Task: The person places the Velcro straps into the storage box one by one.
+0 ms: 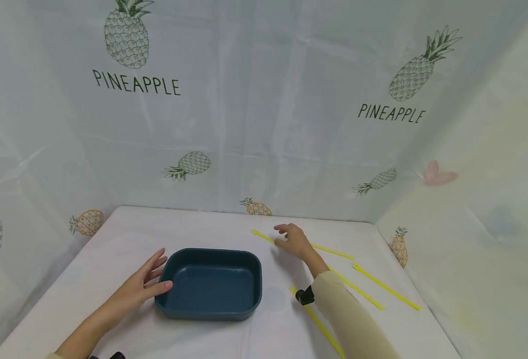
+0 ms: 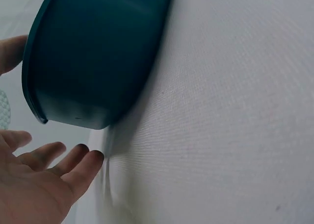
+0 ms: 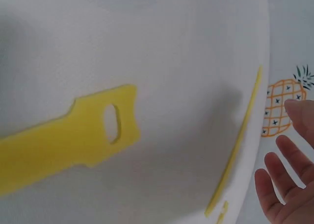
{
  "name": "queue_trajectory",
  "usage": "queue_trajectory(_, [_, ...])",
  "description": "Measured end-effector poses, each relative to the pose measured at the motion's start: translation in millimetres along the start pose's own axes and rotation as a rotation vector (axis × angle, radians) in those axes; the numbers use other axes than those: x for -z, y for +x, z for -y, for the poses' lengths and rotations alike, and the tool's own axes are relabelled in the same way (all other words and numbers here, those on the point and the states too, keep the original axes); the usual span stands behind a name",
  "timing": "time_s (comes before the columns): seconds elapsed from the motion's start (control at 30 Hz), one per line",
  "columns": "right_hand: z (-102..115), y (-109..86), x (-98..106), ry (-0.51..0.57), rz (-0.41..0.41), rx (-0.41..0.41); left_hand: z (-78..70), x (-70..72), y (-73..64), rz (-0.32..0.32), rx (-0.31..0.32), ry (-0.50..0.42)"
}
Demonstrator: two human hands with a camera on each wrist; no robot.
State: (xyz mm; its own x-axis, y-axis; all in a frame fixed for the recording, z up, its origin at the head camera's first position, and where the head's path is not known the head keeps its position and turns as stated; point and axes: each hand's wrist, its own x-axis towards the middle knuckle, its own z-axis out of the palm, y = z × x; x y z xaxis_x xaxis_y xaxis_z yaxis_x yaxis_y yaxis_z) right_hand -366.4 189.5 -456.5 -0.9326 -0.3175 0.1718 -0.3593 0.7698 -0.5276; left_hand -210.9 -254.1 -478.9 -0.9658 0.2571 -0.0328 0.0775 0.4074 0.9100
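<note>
A dark blue-green rectangular basin (image 1: 210, 289) stands upright on the white-covered table. My left hand (image 1: 144, 276) is at its left side, thumb over the rim and the other fingers loosely spread outside. In the left wrist view those fingers (image 2: 83, 172) are apart from the basin wall. Above the far part of the table hovers my right hand (image 1: 294, 242), fingers loosely bent and holding nothing. Beneath it runs a yellow strap (image 1: 262, 236), partly hidden by the hand. The right wrist view shows a yellow strap's slotted end (image 3: 125, 116), like a hook-and-loop cable tie.
More yellow straps lie right of the basin: one at the far right (image 1: 387, 286), one beside it (image 1: 358, 288), and one partly under the right forearm (image 1: 324, 330). A pineapple-print curtain (image 1: 264, 124) surrounds the table's back and sides.
</note>
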Motion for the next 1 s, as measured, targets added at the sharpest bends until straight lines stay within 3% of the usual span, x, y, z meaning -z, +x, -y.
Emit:
queue_trajectory(0.23, [-3.2, 8.3, -15.9, -0.032, 0.027, -0.037, 5.8, -0.2, -4.9, 0.038, -0.024, -0.055])
queue_trajectory(0.5, [-1.4, 10.9, -23.5, -0.074, 0.038, -0.119, 6.1, -2.0, -5.4, 0.113, 0.016, -0.096])
queue_trajectory(0.8, [-8.6, 11.4, -26.1, -0.186, 0.049, -0.125, 9.6, -2.7, -6.6, 0.170, -0.020, -0.145])
queue_trajectory(1.0, [-2.2, 11.9, -23.4, -0.166, 0.039, -0.118, 9.6, 0.6, -9.3, 0.170, -0.037, -0.159])
